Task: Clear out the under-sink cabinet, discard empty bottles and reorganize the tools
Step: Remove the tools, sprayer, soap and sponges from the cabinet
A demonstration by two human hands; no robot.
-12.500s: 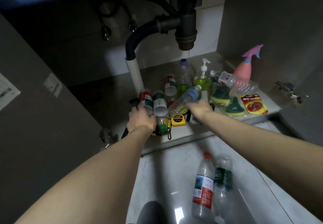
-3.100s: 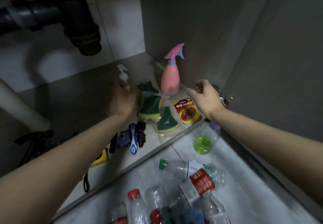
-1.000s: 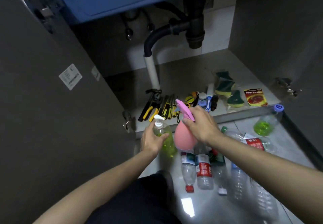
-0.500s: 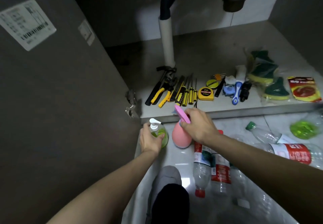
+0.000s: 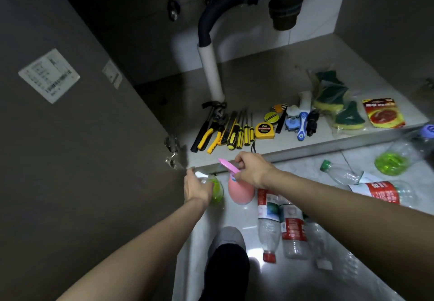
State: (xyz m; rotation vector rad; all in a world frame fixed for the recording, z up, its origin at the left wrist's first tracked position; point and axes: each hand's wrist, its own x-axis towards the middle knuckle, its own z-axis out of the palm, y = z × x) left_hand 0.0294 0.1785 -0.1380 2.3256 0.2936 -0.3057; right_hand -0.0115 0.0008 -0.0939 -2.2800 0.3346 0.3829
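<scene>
Lowered to the floor, green pump bottle [image 5: 217, 189] and pink sprayer [image 5: 240, 192] stay gripped by both hands.

One pink spray bottle [image 5: 240, 192], one green pump bottle [image 5: 217, 189], one yellow tape measure [image 5: 264, 131], one red packet [image 5: 384, 113], two hands: left [image 5: 197, 187], right [image 5: 252, 170].

left hand [image 5: 196, 187] holds green pump bottle [image 5: 217, 189]; right hand [image 5: 252, 170] grips pink spray bottle [image 5: 240, 191] on floor.
</scene>
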